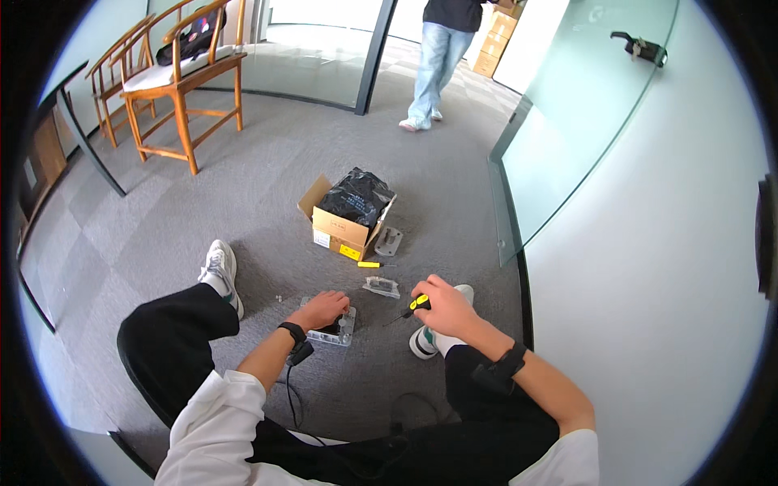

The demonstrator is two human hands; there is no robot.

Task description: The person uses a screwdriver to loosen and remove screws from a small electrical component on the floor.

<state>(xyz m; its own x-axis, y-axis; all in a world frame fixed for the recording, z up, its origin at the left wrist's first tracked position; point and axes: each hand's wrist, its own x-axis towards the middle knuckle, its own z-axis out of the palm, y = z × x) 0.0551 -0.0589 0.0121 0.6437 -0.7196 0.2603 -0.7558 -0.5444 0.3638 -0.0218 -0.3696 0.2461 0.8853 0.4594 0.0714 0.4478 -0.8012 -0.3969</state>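
My right hand (444,306) is closed round the handle of a yellow-and-black screwdriver (420,303). Its thin shaft points left and down, clear of the floor things. Bent fingers of my left hand (326,309) reach down at a grey plastic housing (344,337) with a dark inside, lying on the carpet between my feet. What those fingers pinch is hidden beneath them. Just beyond, a small clear plastic bag (381,286) lies on the floor. A second yellow-handled screwdriver (369,264) rests farther off, below the open cardboard box.
The open cardboard box (340,228) holds black plastic wrapping (356,197). A grey plate-like part (389,241) lies against its right side. Wooden chairs (182,105) stand far left. A glass door (583,113) is at the right. Another person (440,65) stands at the back.
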